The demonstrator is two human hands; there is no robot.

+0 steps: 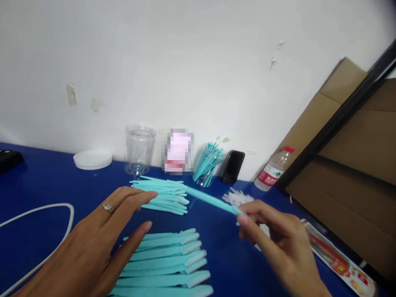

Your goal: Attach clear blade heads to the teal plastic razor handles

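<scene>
Between the thumb and fingertips of my right hand [278, 239] is one end of a turquoise eyebrow razor [210, 199]. Its other end slants away to the left, by the far pile. My left hand [105, 235] holds nothing, its thumb and fingers apart, with the fingertips over the left part of the loose pile of turquoise razors [167, 197]. Nearer to me, several razors [167, 264] lie side by side in a row, pale ends to the right; my left hand covers part of them. Small whitish translucent pieces [238, 196] are heaped behind my right hand, which partly hides them.
Along the wall stand a white lid [93, 160], a clear jar [140, 150], a blurred-out phone-like screen [177, 152], a cup of turquoise sticks [208, 165], a black stand [233, 166] and a water bottle [274, 170]. Cardboard [349, 165] leans at right. A white cable [69, 225] curves at left.
</scene>
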